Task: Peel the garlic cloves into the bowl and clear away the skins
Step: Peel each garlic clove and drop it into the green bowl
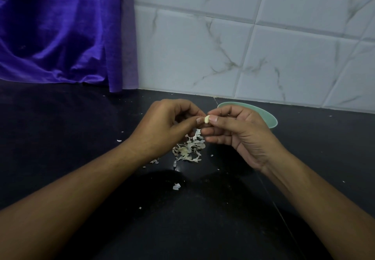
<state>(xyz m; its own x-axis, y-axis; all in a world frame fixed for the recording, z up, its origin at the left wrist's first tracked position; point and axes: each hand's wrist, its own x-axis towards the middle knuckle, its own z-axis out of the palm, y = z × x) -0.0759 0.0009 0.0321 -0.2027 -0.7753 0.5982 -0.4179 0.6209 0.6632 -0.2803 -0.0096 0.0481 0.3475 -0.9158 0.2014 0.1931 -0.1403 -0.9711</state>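
Pinching one garlic clove [206, 119], two hands [162, 126] [239, 130] hover beside one bowl [267, 115].

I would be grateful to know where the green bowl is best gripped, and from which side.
On the green bowl, probably the thin rim at its right edge, coming from the right: that arc is bare, while the right hand, pinching the garlic clove with the left hand, hides its near left.

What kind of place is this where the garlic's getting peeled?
Most likely a home kitchen: a dark stone counter, marbled white wall tiles behind it, and a pale green bowl by a pile of garlic skins, with a garlic clove held above them.
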